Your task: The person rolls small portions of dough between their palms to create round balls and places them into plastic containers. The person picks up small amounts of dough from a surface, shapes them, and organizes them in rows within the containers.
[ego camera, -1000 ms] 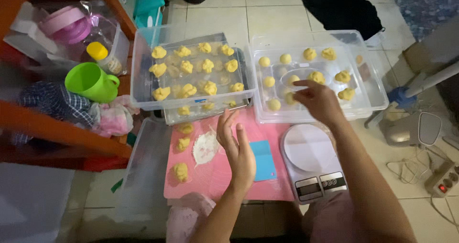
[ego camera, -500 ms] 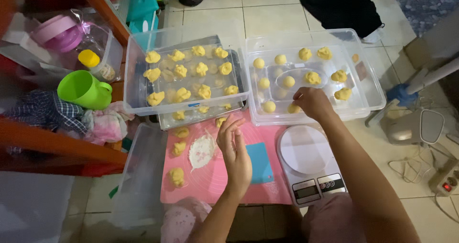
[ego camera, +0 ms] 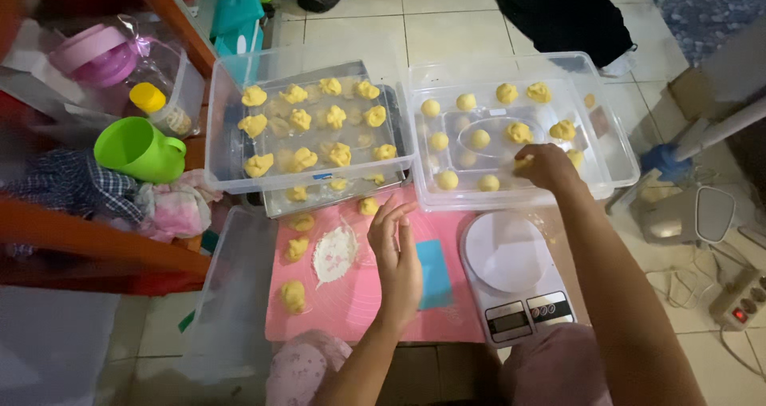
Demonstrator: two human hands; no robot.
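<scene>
Worked low on a pale tiled floor, with an orange shelf frame crowding the left side, a green cup and bundled cloth on it. Laid flat over the tiles: a pink mat, long axis running left to right, carrying a patch of white flour, a blue scraper and a few loose yellow dough lumps along its left edge. Set just right of the mat, touching its edge: a white kitchen scale, display end toward the wearer.

Beyond the mat, two clear plastic tubs side by side, nearly touching: the left tub filled with shaped yellow pieces, the right tub holding round dough balls spaced around its walls, its middle mostly bare. Open tile left only at the top and far right, where a black cloth and a power strip lay.

Reached into the right tub's near edge with the right hand, fingers curled around a dough ball at the fingertips; ball round, so no long axis to tell. Held the left hand over the mat, fingers released and straight, pointing away toward the tubs, gripping nothing.
</scene>
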